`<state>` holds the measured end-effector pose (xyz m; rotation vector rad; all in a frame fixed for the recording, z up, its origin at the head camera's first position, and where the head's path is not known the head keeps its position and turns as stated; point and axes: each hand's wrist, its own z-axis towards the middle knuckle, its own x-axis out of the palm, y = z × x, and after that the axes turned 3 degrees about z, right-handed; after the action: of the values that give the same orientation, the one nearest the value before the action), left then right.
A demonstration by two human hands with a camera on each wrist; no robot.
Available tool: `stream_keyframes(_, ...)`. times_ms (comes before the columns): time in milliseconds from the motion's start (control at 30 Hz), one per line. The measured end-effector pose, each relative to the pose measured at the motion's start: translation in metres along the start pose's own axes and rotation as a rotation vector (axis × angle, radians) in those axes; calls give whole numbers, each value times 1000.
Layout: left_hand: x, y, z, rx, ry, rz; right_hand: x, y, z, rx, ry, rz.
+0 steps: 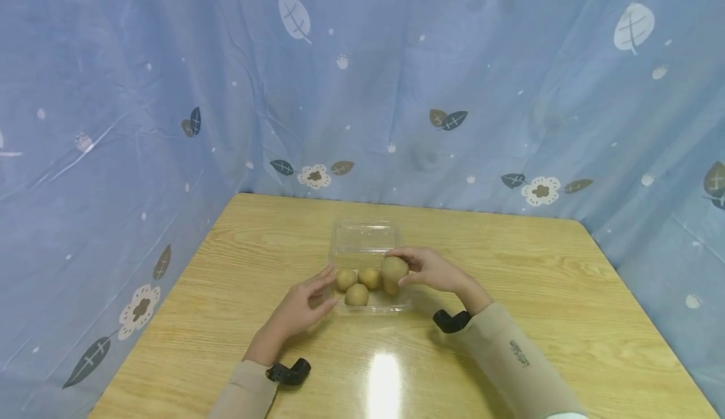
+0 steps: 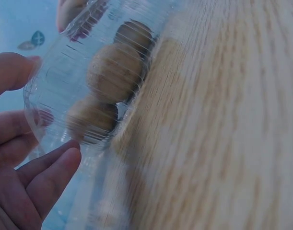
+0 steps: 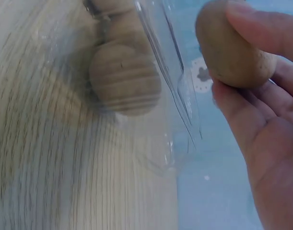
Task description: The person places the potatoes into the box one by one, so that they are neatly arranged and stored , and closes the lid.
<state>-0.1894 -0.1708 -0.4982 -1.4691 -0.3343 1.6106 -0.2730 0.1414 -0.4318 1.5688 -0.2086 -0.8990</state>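
In my right hand (image 1: 433,269) I hold a brown kiwi (image 3: 232,48), gripped between thumb and fingers above the right end of a clear plastic box (image 1: 376,309). Several more kiwis (image 1: 357,295) lie inside the box, one partly hidden beneath the held one. My left hand (image 1: 300,306) is at the box's left end, thumb and fingers spread. In the left wrist view its fingertips (image 2: 72,155) touch or nearly touch the ribbed wall, and kiwis (image 2: 115,72) show through the plastic.
The box's clear lid (image 1: 365,235) lies folded back, away from me. Everything stands on a wood-grain table (image 1: 481,368), with a blue patterned curtain (image 1: 362,92) behind and at both sides. Each wrist wears a black band (image 1: 451,322).
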Motion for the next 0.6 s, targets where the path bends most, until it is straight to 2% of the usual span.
stream_keyframes(167, -1, 0, 0, -8, 10, -11, 5, 3, 4, 32, 91, -27)
stream_keyframes(367, -1, 1, 0, -3, 12, -9, 9, 4, 10, 41, 168, -173)
stream_keyframes(600, 0, 1, 0, -4, 8, -4, 14, 3, 18, 24, 236, -274)
